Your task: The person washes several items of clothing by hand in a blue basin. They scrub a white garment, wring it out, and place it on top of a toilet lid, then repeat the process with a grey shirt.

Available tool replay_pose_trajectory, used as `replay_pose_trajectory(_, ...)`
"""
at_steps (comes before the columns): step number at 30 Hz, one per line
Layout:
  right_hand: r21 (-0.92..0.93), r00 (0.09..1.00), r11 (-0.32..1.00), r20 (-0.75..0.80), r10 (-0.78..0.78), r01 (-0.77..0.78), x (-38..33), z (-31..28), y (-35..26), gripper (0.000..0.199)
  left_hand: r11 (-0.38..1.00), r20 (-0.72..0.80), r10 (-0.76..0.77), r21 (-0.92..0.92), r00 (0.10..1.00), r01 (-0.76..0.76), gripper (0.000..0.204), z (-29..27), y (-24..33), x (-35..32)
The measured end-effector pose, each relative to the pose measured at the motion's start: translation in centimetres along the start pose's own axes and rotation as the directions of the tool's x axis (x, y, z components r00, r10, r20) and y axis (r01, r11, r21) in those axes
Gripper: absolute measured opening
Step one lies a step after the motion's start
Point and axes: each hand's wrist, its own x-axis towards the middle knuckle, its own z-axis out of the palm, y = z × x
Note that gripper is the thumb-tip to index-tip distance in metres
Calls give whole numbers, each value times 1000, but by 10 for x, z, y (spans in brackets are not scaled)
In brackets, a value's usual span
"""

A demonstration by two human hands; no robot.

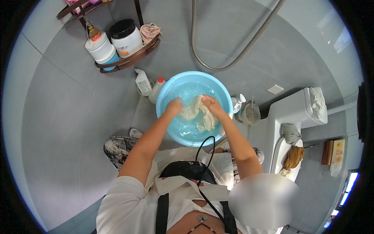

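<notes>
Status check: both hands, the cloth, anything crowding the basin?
Right hand gripping cream cloth. Left hand at cloth's other side, grip unclear. Cloth partly in water. Red-capped bottle outside blue basin, near left rim.

Room light: moderately bright and cool, fairly even over the grey tiled wall
Window: lower right of the frame, overexposed white with blue-violet fringes
White wall panel: pale glare patch at upper right
Shower hose: top centre, clear outline, soft shadow on the tiles
Toilet tank: right of centre, dark shadow along its upper-left side
Basin water: small white glints, mid-frame
Left hand: slightly soft at the fingers
Cloth: folds readable
Blurred oval: lower right, all detail smoothed away
Fisheye rim: straight edges bowed, corners black
</notes>
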Motion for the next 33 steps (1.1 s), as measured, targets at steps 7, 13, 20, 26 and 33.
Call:
replay_pose_trajectory(7, 438, 980, 898, 195, -47, -44, -32, -6, -48, 61, 623, 376, -66, -708, 924, 333, 33, 20, 21, -8)
replay_pose_trajectory(13, -157, 940, 951, 260, -222, 268, -30, -20, -30, 84, 896, -46, 27, -441, 999, -45, 22, 1, 49, -16)
replay_pose_trajectory(20, -833, 990, 545, -137, -32, -98, -37, -14, -22, 78, 597, -209, -280, -802, 937, -1, 23, -39, 35, -9)
replay_pose_trajectory(26, -804, 946, 585, -263, -190, -106, -30, -13, -41, 72, 536, -145, -314, -843, 938, 49, 25, -28, 13, -5)
replay_pose_trajectory(33, -922, 975, 383, -43, -217, 45, -2, -6, 0, 62, 14, 256, -117, -966, 960, 259, 34, 1, -16, 1)
